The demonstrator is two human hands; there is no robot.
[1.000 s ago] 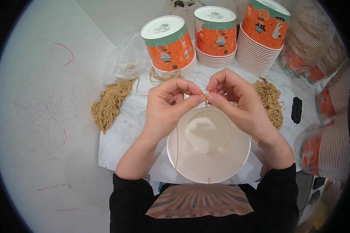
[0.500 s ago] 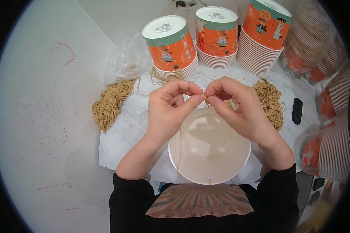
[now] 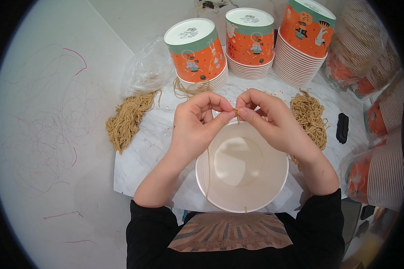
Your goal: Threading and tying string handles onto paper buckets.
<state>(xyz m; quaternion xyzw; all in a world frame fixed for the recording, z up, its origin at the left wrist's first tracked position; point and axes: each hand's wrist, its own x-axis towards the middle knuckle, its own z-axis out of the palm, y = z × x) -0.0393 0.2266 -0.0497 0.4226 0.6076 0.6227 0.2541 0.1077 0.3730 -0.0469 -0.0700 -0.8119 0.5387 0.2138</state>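
My left hand [image 3: 197, 119] and my right hand [image 3: 269, 119] meet above the far rim of a white paper bucket [image 3: 242, 193]. Thumb and forefinger of each hand pinch a tan cord [image 3: 237, 113], bunched small between the fingertips. From my left hand the cord hangs down inside the bucket's left side toward the near rim. A short bit of cord shows at that near rim. The bucket stands upright with its mouth toward me, nothing else visible inside it.
Tan cord bundles lie left [image 3: 129, 123] and right [image 3: 310, 119]. Upside-down stacks of orange and green buckets [image 3: 197, 60] stand at the back. A black object [image 3: 342, 128] lies at right, near bagged bucket stacks [image 3: 381, 175]. A wall [image 3: 54, 134] rises at left.
My fingertips have shifted slightly on the cord, the right hand's most. The bucket has turned or tilted a little, and its near-rim cord bit sits slightly further right.
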